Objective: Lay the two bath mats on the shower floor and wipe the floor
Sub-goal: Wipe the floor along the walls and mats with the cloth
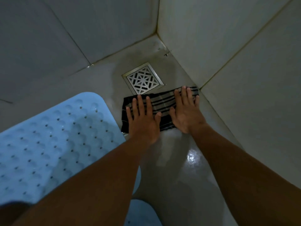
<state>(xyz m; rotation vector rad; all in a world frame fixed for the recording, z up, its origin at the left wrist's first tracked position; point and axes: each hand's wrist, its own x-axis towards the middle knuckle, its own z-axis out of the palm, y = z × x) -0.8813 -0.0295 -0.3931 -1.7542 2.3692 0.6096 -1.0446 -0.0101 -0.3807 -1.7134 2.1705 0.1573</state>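
No text, label, brand, number or sign can be read anywhere here.

drain (143,79): silver, star-lattice grid
cloth (164,101), just beside drain: black, grey stripes
mat (53,144), left of drain: light blue, rows of dark holes
second mat (143,212), well nearer than drain: light blue
floor (179,168): grey
walls (244,46): pale grey tiles, darker grout

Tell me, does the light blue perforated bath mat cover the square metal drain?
No, the light blue perforated bath mat lies apart from the square metal drain, which is bare.
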